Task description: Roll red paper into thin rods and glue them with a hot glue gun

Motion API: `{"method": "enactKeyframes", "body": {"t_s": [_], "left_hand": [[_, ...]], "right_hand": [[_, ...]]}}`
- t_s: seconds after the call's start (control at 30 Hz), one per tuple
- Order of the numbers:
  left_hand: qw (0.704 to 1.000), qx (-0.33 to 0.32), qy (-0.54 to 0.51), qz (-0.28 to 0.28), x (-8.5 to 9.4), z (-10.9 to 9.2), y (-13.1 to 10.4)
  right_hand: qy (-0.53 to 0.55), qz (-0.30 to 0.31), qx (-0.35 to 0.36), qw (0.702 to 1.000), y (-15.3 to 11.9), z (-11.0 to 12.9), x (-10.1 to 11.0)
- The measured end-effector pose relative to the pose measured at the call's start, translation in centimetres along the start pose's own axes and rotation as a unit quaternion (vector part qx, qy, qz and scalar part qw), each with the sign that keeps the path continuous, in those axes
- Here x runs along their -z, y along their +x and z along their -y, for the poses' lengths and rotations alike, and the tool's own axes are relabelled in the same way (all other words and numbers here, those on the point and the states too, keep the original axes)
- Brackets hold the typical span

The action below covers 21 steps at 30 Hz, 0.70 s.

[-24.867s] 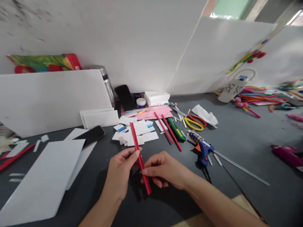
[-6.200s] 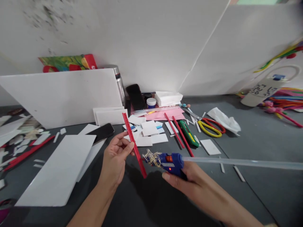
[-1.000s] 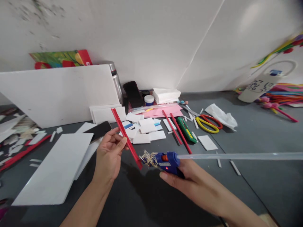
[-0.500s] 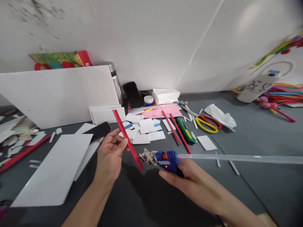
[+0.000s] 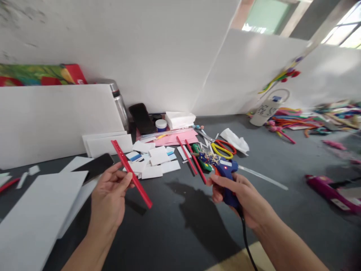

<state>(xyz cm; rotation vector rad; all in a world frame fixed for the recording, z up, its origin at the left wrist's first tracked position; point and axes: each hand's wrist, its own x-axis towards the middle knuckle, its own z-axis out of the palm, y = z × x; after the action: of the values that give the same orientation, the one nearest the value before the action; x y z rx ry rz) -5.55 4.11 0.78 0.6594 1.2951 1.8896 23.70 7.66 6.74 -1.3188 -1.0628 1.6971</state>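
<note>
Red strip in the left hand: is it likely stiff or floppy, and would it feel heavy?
The red strip is probably fairly stiff, since both ends extend straight beyond the left hand. It is likely light, being so slender.

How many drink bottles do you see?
2: a silver metal bottle partly behind the big flat white board, and a white blue-capped bottle beside the colourful thin strands. Others may be hidden.

Pale wall (image 5: 152,49) (smudged upper left), dark tabletop (image 5: 270,150), bright window (image 5: 341,35).

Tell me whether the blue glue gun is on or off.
On, it appears: a red light glows on the blue glue gun in the right hand.
</note>
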Motion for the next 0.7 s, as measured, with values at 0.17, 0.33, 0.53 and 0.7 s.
{"method": "enactKeyframes", "body": {"t_s": [0.17, 0.33, 0.53, 0.7], "left_hand": [[1.0, 0.012, -0.01, 0.015, -0.2, 0.0, -0.3], [0.999, 0.022, -0.004, 0.025, -0.3, -0.1, -0.7], [0.999, 0.032, -0.005, 0.038, -0.3, -0.2, -0.8], [0.999, 0.038, -0.007, 0.037, -0.6, -0.3, -1.1]], "right_hand": [[0.039, -0.129, -0.083, 0.987, -1.0, -1.3, 4.7], [0.138, -0.126, -0.127, 0.974, -0.6, -1.9, 6.9], [0.175, -0.102, -0.125, 0.971, -0.5, -1.6, 6.1], [0.011, -0.083, -0.115, 0.99, -2.7, -1.3, 6.7]]}}
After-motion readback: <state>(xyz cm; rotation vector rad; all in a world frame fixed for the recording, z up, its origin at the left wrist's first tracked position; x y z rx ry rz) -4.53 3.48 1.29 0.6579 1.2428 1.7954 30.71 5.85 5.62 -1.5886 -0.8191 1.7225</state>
